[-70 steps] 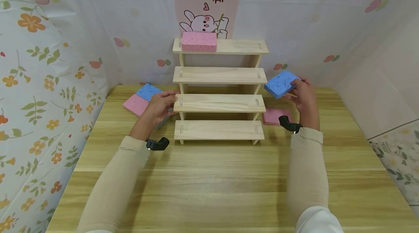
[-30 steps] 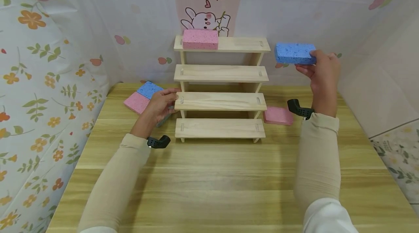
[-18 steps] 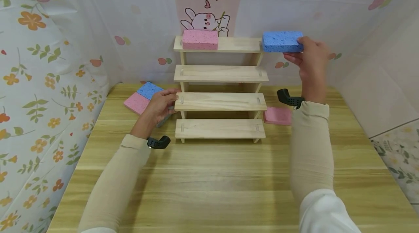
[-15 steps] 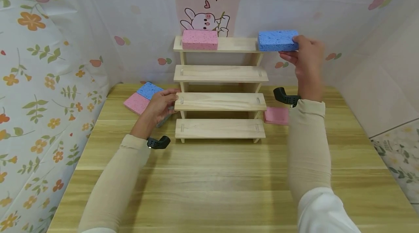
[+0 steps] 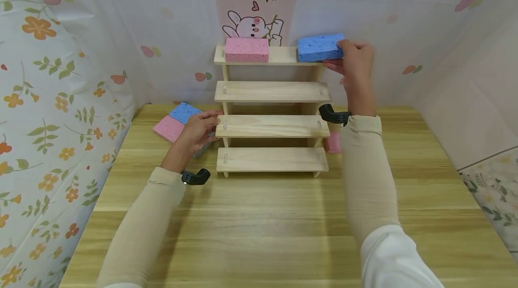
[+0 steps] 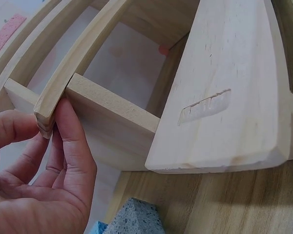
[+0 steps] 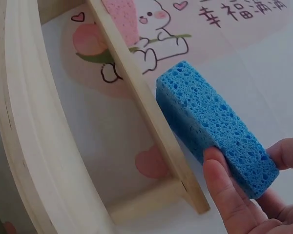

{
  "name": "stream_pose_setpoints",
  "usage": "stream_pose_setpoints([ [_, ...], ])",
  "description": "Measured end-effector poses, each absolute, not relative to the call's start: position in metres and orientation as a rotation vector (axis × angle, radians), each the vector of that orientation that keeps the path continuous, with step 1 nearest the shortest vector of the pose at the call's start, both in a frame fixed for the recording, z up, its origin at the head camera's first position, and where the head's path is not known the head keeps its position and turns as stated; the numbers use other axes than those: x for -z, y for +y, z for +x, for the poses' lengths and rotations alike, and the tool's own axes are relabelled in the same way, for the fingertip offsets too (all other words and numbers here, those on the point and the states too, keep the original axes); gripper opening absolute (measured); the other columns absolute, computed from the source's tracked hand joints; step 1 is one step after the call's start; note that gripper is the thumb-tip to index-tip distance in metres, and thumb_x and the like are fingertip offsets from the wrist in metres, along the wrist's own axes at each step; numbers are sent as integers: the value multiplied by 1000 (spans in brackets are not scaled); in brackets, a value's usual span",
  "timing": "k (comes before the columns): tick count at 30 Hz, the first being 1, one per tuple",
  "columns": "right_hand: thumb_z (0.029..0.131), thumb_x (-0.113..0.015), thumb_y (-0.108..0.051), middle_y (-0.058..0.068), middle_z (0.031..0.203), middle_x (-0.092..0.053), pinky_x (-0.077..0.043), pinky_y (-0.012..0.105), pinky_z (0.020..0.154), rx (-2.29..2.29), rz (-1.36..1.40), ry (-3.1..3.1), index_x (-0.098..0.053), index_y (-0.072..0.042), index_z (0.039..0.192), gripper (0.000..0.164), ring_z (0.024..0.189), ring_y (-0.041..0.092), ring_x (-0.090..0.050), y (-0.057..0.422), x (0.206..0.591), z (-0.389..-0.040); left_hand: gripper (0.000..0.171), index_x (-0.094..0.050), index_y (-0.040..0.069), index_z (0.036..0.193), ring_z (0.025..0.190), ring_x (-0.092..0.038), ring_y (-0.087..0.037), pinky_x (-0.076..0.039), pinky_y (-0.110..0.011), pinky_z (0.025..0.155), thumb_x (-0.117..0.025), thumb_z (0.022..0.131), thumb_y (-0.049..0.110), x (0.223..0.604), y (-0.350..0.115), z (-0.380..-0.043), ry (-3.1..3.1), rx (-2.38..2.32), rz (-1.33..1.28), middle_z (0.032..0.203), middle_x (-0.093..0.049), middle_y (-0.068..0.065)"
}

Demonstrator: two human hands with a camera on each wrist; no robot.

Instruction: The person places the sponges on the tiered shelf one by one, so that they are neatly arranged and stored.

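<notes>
In the head view a stepped wooden shelf rack (image 5: 272, 160) stands on the table. My left hand (image 5: 197, 130) pinches the left end of its second board from the bottom; the left wrist view shows thumb and fingers (image 6: 71, 124) on either side of that board. My right hand (image 5: 359, 64) grips a blue sponge (image 5: 319, 47) by its right end, thumb on top and fingers beneath. That sponge, slightly tilted, overlaps the right part of the top board. A pink sponge (image 5: 247, 49) lies on the top board's left part.
Left of the rack lie another blue sponge (image 5: 184, 111), a pink sponge (image 5: 167, 128) and a grey sponge (image 6: 136, 217) partly hidden by my left hand. One more pink sponge (image 5: 333, 143) lies at the rack's right, partly behind my right arm. A patterned cloth (image 5: 170, 40) hangs behind.
My right hand has lifted the blue sponge from beside the rack, turned it lengthwise, and carried it left over the top board. The left hand keeps its hold on the rack.
</notes>
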State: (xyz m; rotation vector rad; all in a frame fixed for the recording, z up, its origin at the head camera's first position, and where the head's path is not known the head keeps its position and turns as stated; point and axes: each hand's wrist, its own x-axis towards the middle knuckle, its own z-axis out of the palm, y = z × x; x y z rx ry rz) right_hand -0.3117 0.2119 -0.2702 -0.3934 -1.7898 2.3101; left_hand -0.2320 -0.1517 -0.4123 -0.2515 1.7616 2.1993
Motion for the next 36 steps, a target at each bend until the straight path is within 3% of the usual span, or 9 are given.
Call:
stream_pose_setpoints([
  [20, 94, -63, -20, 8, 111, -56, -57, 25, 60, -2155, -397, -1992, -50, -11, 106, 20, 58, 16, -67, 167, 269, -322, 26, -58, 7, 124, 82, -61, -15, -53, -25, 58, -56, 99, 11, 414, -155, -233, 1738, -2214, -223, 114, -56, -5],
  [23, 94, -65, -24, 6, 112, -57, -58, 26, 69, -2119, -417, -2038, -51, -12, 110, 25, 60, 15, -68, 165, 270, -322, 25, -59, 8, 123, 80, -62, -14, -53, -25, 57, -56, 99, 10, 414, -154, -233, 1727, -2221, -231, 112, -58, -5],
  [24, 94, -65, -26, 5, 112, -58, -55, 26, 82, -2112, -425, -2051, -52, -12, 112, 26, 61, 14, -68, 165, 270, -321, 25, -59, 8, 123, 80, -62, -14, -53, -25, 56, -56, 99, 10, 414, -154, -233, 1727, -2220, -232, 112, -58, -5],
  [26, 93, -65, -27, 6, 111, -61, -51, 30, 92, -2103, -430, -2065, -53, -11, 113, 28, 62, 14, -70, 164, 270, -320, 27, -57, 6, 126, 79, -62, -14, -53, -24, 56, -56, 99, 10, 413, -153, -232, 1737, -2214, -228, 111, -58, -5],
  [27, 93, -65, -28, 7, 111, -62, -41, 31, 104, -2098, -434, -2073, -54, -12, 114, 29, 63, 14, -71, 164, 269, -320, 30, -56, 5, 128, 79, -61, -14, -53, -24, 56, -55, 99, 10, 413, -153, -232, 1743, -2211, -224, 111, -57, -5],
  [28, 93, -65, -29, 7, 112, -63, -40, 31, 105, -2093, -438, -2078, -55, -12, 114, 29, 63, 14, -71, 164, 269, -319, 32, -54, 3, 130, 79, -61, -14, -53, -24, 56, -55, 99, 10, 412, -153, -232, 1750, -2207, -224, 111, -57, -5],
  [30, 94, -64, -30, 8, 114, -63, -42, 31, 103, -2093, -437, -2084, -56, -10, 115, 31, 62, 14, -71, 164, 267, -319, 37, -51, 1, 134, 80, -61, -13, -53, -24, 56, -55, 99, 10, 411, -153, -232, 1752, -2204, -215, 111, -57, -4],
  [31, 94, -64, -30, 8, 114, -62, -52, 30, 90, -2098, -432, -2081, -57, -8, 115, 31, 61, 15, -70, 164, 267, -319, 37, -50, 1, 135, 80, -61, -13, -53, -24, 57, -55, 99, 10, 411, -153, -232, 1750, -2205, -215, 111, -57, -4],
  [36, 96, -61, -33, 10, 113, -62, -57, 24, 59, -2091, -447, -2113, -60, -4, 118, 37, 56, 17, -68, 166, 265, -318, 28, -57, 6, 127, 79, -61, -14, -53, -24, 56, -56, 99, 11, 412, -153, -232, 1742, -2209, -230, 111, -58, -5],
])
